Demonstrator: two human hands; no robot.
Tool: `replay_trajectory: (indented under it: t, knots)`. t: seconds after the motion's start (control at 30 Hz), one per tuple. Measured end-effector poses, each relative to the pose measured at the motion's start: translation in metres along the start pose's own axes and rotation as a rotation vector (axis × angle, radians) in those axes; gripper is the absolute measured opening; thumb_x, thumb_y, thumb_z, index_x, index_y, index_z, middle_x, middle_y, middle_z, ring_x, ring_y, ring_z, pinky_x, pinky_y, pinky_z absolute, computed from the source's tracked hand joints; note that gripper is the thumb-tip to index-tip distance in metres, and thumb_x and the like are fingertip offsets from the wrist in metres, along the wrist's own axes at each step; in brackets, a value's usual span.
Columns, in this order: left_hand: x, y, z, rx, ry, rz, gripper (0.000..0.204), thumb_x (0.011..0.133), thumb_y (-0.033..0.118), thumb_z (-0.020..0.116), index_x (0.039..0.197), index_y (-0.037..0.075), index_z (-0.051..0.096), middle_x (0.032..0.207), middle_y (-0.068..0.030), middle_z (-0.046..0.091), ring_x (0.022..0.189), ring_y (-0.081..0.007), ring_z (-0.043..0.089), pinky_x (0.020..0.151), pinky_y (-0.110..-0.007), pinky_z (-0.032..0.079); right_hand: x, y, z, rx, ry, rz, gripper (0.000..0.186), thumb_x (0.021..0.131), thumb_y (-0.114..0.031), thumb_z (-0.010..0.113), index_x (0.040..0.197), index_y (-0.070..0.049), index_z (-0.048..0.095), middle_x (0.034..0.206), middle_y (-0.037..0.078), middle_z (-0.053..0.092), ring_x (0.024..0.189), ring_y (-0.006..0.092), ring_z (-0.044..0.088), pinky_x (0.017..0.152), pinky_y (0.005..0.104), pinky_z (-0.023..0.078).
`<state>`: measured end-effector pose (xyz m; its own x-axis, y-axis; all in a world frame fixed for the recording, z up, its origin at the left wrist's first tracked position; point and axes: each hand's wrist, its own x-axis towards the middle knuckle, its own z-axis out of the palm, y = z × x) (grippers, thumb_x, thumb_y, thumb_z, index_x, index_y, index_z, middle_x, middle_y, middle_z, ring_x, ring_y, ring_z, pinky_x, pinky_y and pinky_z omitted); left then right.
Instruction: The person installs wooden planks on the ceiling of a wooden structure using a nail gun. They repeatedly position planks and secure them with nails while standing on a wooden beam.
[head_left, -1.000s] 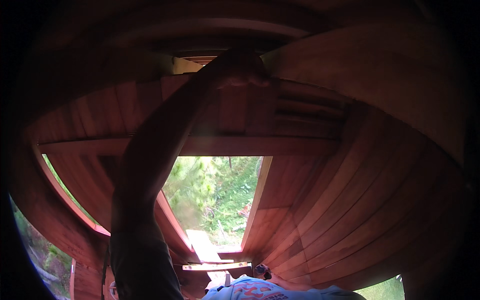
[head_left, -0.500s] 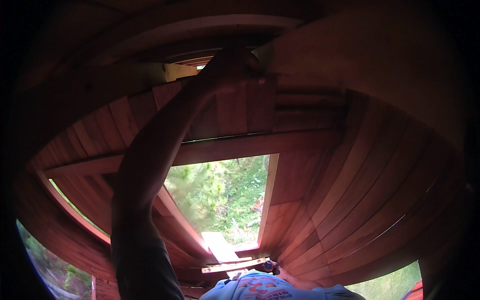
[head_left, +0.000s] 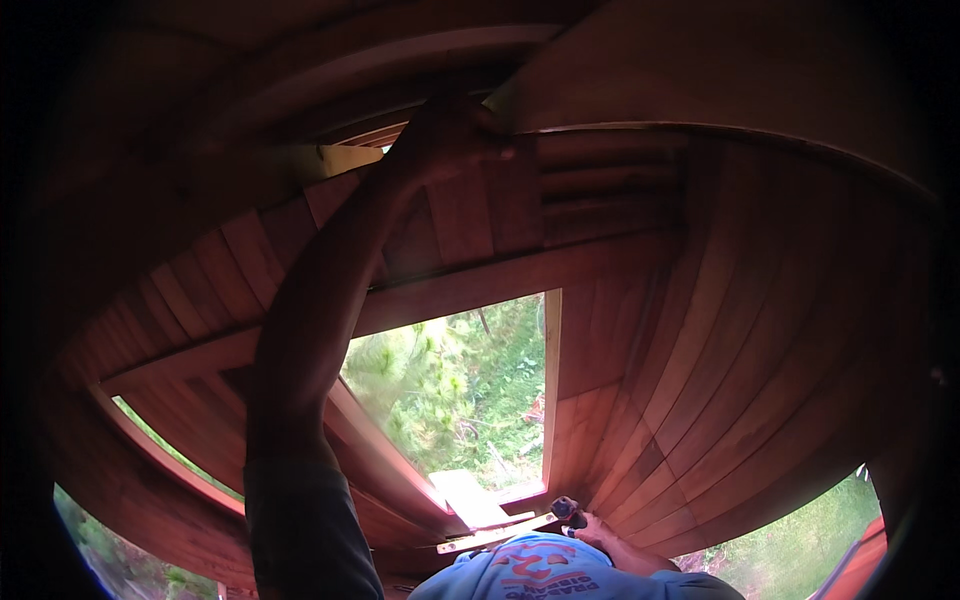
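My left arm reaches up to the dark ceiling. My left hand (head_left: pixel 460 140) is at the left end of a wide wooden panel (head_left: pixel 700 70) overhead, its fingers seemingly closed at the panel's edge; deep shadow hides the exact grip. Low in front of my blue shirt (head_left: pixel 530 570), my right hand (head_left: pixel 595 532) is wrapped round a dark cordless drill (head_left: pixel 566 509), whose rounded end points up and away. Beside the drill lies a pale wooden strip (head_left: pixel 490 537) with spots along it.
A window opening (head_left: pixel 460 390) ahead shows greenery outside. A pale board (head_left: pixel 468 498) leans at its lower edge. Plank walls (head_left: pixel 690 380) curve round both sides, with a further opening (head_left: pixel 800 540) at lower right. Ceiling beams (head_left: pixel 350 158) show behind my left hand.
My right hand and the drill have come up and right, more fully into view. A thin bright line now shows along the panel's lower edge. My left hand stays at the panel.
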<state>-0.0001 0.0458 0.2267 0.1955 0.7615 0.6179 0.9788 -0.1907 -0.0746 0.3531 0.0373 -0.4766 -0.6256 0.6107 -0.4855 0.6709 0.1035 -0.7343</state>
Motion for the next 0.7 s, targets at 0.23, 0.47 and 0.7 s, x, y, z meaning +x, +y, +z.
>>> replay_trajectory:
  t: [0.23,0.47,0.7]
  knots:
    - [-0.001,-0.003,0.006,-0.230,0.008,-0.026,0.026,0.077,0.026,0.082,0.087,0.002,0.077,0.077,-0.0085,0.071,0.071,-0.0146,0.065,0.070,-0.032,0.050,-0.011,-0.037,-0.031,0.059,0.107,-0.001,0.062,0.076,-0.052,0.076,0.120,-0.010,0.065,0.093,0.011,0.069,0.088,0.0227,0.066,0.077,0.0375,0.051]
    - [-0.005,-0.002,0.012,-0.160,0.051,-0.115,0.028,0.076,0.023,0.082,0.093,0.002,0.075,0.085,-0.0096,0.073,0.081,-0.0173,0.068,0.078,-0.033,0.051,-0.068,-0.143,-0.107,0.337,0.267,-0.115,0.030,0.088,-0.035,0.073,0.091,-0.008,0.060,0.061,-0.003,0.055,0.048,0.0097,0.054,0.046,0.0278,0.045]
    - [0.001,0.004,0.005,-0.158,-0.025,-0.141,0.026,0.076,0.021,0.082,0.094,0.004,0.074,0.090,-0.0088,0.073,0.085,-0.0170,0.068,0.080,-0.033,0.050,-0.081,-0.193,-0.152,0.650,0.494,-0.383,0.024,0.088,-0.029,0.074,0.088,-0.009,0.061,0.056,-0.002,0.053,0.045,0.0088,0.053,0.043,0.0277,0.044]
